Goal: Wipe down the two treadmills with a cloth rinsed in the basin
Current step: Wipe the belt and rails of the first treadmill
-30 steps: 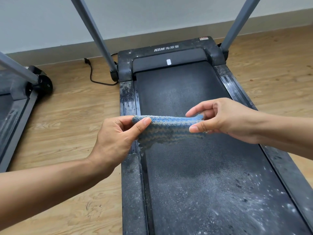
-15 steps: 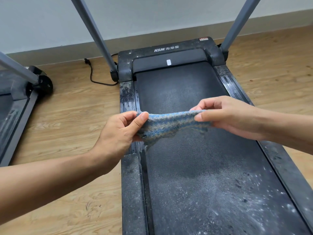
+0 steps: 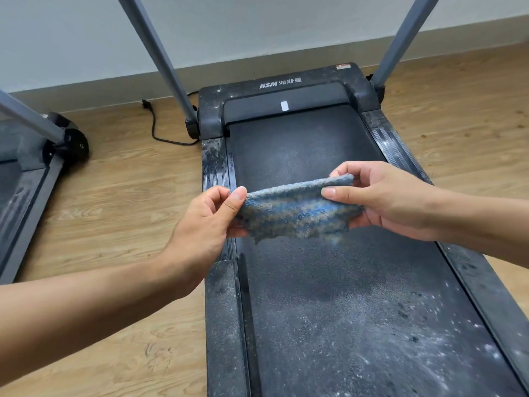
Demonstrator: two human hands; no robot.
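Note:
A blue, grey-soiled cloth (image 3: 294, 212) is stretched in the air between my hands, above the black belt of the nearer treadmill (image 3: 329, 325). My left hand (image 3: 204, 224) pinches its left end between thumb and fingers. My right hand (image 3: 380, 196) pinches the right end, thumb on the near side. The belt is dusty with white specks toward me and darker toward the motor cover. A second treadmill (image 3: 25, 184) shows only in part at the left edge. No basin is in view.
Two grey uprights (image 3: 160, 58) rise from the nearer treadmill's front corners. A black power cable (image 3: 156, 130) lies on the wooden floor (image 3: 120, 202) by the wall. Bare floor separates the two treadmills.
Both hands have kept their pinch on the cloth. The right hand has lifted its end slightly and the cloth now hangs broader between them, showing more of its face.

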